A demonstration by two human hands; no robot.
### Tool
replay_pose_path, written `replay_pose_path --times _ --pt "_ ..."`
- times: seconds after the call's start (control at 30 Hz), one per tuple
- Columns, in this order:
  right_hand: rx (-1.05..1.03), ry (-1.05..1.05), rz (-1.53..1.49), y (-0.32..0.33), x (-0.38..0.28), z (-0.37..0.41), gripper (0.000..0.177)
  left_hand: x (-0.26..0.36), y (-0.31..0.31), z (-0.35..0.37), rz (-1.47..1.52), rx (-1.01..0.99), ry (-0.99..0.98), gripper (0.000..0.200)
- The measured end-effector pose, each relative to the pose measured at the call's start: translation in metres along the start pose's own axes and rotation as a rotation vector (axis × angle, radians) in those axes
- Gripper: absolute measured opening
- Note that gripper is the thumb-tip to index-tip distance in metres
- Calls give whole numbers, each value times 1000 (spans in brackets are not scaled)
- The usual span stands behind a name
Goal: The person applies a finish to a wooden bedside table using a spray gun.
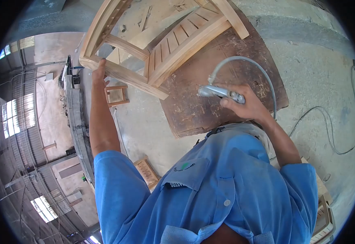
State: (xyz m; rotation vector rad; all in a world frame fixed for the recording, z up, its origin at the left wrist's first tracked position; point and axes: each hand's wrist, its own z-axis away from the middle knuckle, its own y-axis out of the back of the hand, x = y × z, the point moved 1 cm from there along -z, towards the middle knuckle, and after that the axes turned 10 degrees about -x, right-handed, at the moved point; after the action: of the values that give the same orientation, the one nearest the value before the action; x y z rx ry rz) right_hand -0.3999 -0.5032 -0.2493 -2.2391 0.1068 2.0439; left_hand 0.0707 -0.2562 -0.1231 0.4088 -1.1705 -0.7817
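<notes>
A pale wooden chair (189, 44) with a slatted seat lies tilted on a worn brown board (226, 73). My left hand (99, 74) is closed around the chair's frame near a corner, with the thumb on top and the other fingers mostly hidden. To the right of the chair, my right hand (246, 101) grips a silver air tool (220, 92), whose exact kind I cannot make out. A grey hose (267, 73) joins the tool and curves round over the board. The tool is apart from the chair.
Thin dark hoses (328, 126) loop across the concrete floor at right. A small wooden frame (116, 95) and a slatted wooden piece (147, 173) are on the left. Another slatted wooden item (324, 221) stands at lower right. Wood scraps lie beyond the chair.
</notes>
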Motion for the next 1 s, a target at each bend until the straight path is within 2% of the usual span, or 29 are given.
replay_pose_path --times 0.23,0.33,0.43,0.53,0.6,0.63,0.7,0.8,1.0 --pt "-85 -121 109 8 46 -18 44 -5 1 10 -27 26 -4 87" --pt "-86 -151 84 12 48 -15 46 -23 14 -1 -142 77 -355 92" --pt "-79 -128 -30 15 34 -21 48 23 -2 46 -489 980 -1044 74" --pt "-62 -24 -77 18 15 -35 49 95 -11 60 -745 256 -1205 57" --pt "-32 141 -73 22 -15 -56 45 131 -21 73 -901 112 -1029 50" --pt "-44 157 -124 24 -34 -65 44 142 -24 76 -974 39 -941 47" --pt "-67 185 -226 29 -66 -81 43 148 -20 78 -966 -76 -945 47" --pt "-13 256 -77 29 -81 -103 42 157 -18 86 -1006 -203 -896 54" --pt "-196 -55 37 27 -22 -76 45 157 -15 73 -995 -262 -859 55"
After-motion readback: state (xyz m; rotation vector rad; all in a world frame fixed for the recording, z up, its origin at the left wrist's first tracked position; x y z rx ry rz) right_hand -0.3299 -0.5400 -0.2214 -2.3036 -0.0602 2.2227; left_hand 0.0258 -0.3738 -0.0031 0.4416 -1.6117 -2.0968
